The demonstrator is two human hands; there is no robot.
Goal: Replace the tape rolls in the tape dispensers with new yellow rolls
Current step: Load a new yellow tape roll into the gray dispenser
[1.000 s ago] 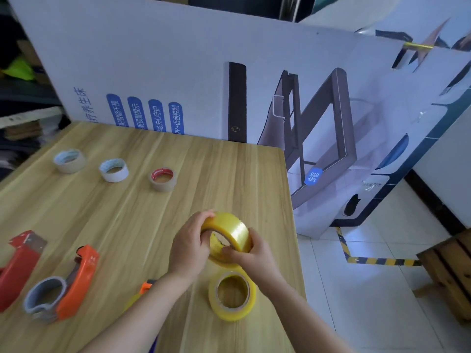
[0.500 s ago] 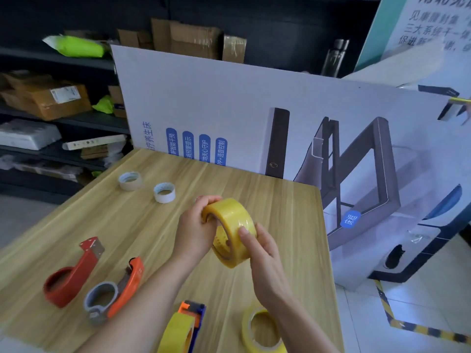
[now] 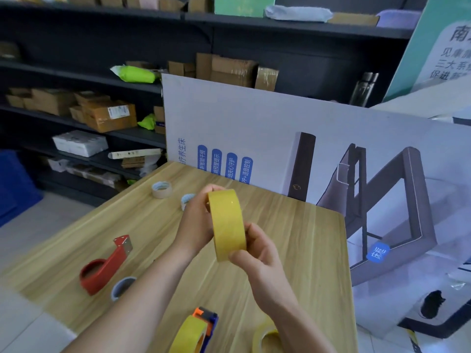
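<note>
Printed board (image 3: 254, 123) — "语音控制", blue tag (image 3: 378, 253) "床框"

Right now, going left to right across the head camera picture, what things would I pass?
A red tape dispenser → beige tape roll → left hand → yellow roll held up by both hands → right hand.

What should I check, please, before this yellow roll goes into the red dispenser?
1. Grip on the yellow roll: ok, the left hand and right hand both hold it.
2. Red dispenser empty: ok, no roll in its ring.
3. Loose tape end found: cannot tell.
4. Blue dispenser done: ok, the loaded roll sits in it.
5. Spare roll at hand: ok, it lies beside the right forearm.
</note>
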